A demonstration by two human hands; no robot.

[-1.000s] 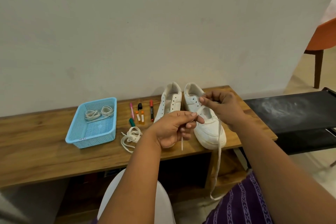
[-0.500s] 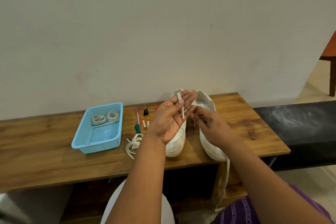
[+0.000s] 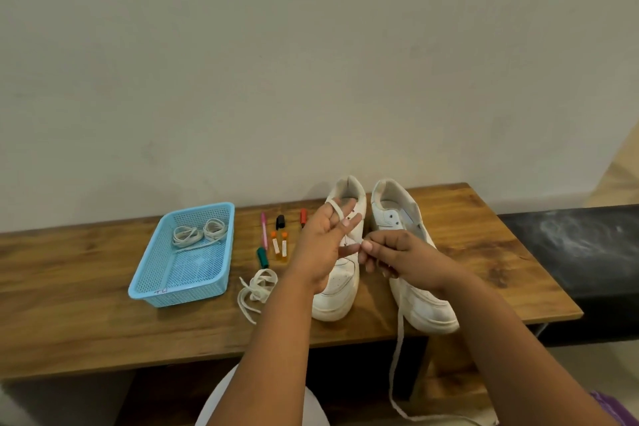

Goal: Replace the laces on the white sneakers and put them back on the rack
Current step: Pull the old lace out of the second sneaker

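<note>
Two white sneakers stand side by side on the wooden bench (image 3: pixel 103 332), the left sneaker (image 3: pixel 340 301) and the right sneaker (image 3: pixel 425 304), both with empty eyelets. A white lace (image 3: pixel 399 339) runs from my hands down over the bench's front edge to the floor. My left hand (image 3: pixel 321 249) is raised over the left sneaker with one turn of this lace looped round its fingers. My right hand (image 3: pixel 404 256) pinches the lace just beside the left fingers, above the gap between the shoes.
A blue plastic basket (image 3: pixel 152 280) at the left holds two coiled laces (image 3: pixel 198 233). Another bundled lace (image 3: pixel 257 287) lies on the bench beside several markers (image 3: pixel 264 232). A black shelf (image 3: pixel 570 245) adjoins the bench on the right. The wall is close behind.
The lace's end went from a pinch in my left fingers to a loop round them. My right hand moved from the right sneaker's top to beside the left hand. The camera shifted left.
</note>
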